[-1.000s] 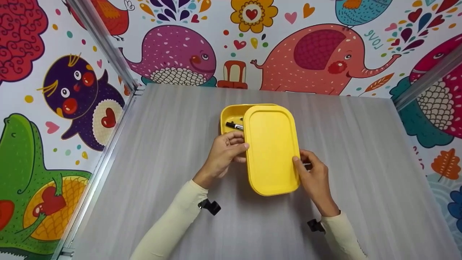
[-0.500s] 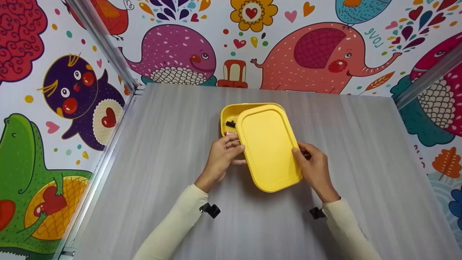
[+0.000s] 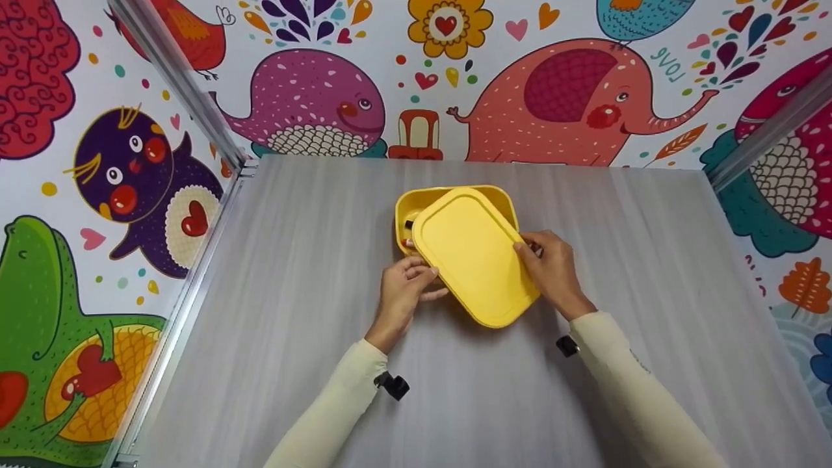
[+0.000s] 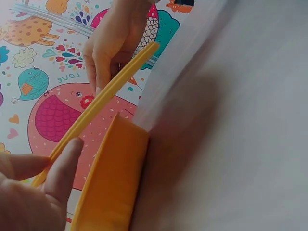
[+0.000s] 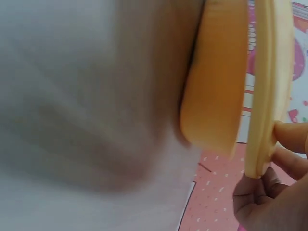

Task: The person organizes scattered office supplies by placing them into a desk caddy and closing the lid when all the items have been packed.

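Note:
A yellow rectangular lid [image 3: 474,260] slants above a yellow box [image 3: 502,197] on the table. My left hand [image 3: 404,292] pinches the lid's left long edge between thumb and fingers. The right hand [image 3: 552,273] grips the opposite edge, thumb on top. In the left wrist view, a gap separates the lid [image 4: 110,96] from the box wall [image 4: 115,178]; the right wrist view also shows them apart. A black-ended item [image 3: 408,224] and a small red-and-white item [image 3: 408,244] show in the box's left end. The lid hides the rest of the inside.
The grey wood-grain table [image 3: 312,260] extends around the box on every side. Walls printed with cartoon animals stand behind and at both sides. A metal rail [image 3: 175,279] runs along the table's left edge.
The lid has turned counter-clockwise and shifted left and away from me, covering more of the box's left part. My right hand has moved forward with it; the left has moved slightly.

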Motion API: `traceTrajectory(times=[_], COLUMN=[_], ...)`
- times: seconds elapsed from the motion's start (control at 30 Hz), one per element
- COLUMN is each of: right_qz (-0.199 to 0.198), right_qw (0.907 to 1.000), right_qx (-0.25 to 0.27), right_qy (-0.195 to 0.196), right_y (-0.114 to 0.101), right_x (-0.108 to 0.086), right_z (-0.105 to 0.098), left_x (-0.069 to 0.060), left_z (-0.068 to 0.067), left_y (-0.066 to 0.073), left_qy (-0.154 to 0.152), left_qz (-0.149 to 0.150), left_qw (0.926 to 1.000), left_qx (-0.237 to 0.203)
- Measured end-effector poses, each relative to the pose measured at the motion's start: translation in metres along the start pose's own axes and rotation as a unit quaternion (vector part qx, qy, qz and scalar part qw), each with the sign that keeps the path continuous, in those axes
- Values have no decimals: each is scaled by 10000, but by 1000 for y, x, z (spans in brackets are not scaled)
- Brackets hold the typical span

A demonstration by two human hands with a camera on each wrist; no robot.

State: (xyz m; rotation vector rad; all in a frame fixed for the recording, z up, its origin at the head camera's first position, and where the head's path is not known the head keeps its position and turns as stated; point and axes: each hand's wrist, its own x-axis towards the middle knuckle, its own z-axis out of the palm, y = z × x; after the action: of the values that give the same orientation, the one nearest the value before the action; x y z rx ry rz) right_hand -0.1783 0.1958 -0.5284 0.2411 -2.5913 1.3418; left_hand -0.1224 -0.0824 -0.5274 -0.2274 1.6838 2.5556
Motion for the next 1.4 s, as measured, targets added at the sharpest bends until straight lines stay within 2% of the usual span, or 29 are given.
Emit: traceTrajectory(times=[0.17,0.3,0.5,0.8,1.07,1.23,1.4], right_qz=[-181,-174,-305,-827,-1026,-915,-913], right_qw=[9996,9990,9971,9891,9873,9865,9859], right_qx=[-238,-372,-607,-1082,-1050,-1072,-1032], right_qy=[-12,-176,-349,-553,-612,-830,-945], right_y=[5,4,-5,-19,-23,-19,-13], right_x=[20,31,52,89,117,128,139], right_z=[7,13,17,29,46,52,58], left_x=[1,1,4,10,15,19,24], left_z=[5,8,9,12,21,25,29], left_y=[-10,-17,-20,-22,-26,-27,-27], left_qy=[263,528,615,731,1083,1266,1229], left_qz=[1,-47,-93,-251,-533,-717,-748], left_qw=[9995,9980,9974,9947,9843,9808,9810], left_qx=[-175,-338,-352,-682,-1291,-1298,-1299])
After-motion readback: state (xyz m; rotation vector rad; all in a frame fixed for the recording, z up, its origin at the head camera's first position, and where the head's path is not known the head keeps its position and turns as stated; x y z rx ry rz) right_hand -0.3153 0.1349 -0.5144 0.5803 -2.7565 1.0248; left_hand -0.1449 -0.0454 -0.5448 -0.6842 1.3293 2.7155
